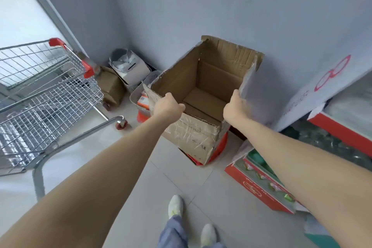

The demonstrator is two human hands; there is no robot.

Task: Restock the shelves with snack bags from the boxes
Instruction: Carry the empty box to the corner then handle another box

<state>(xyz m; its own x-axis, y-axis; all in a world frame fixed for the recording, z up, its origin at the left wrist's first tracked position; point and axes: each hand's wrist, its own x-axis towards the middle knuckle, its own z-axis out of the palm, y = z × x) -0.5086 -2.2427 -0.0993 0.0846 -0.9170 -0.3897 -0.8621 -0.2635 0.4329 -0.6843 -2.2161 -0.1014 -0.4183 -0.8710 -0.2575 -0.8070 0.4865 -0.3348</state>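
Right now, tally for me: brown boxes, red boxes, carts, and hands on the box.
Brown boxes: 2, the open box and the closed box behind the cart
Red boxes: 1, the red box on the floor
Carts: 1, the cart
Hands on the open box: 2, left hand and right hand
Total: 6

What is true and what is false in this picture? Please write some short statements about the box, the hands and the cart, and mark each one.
1. The left hand and the right hand both grip the cardboard box. True.
2. The box is full of snack bags. False: it looks empty, only bare cardboard inside.
3. The shopping cart stands on the person's left. True.
4. The box is closed on top. False: it is open.
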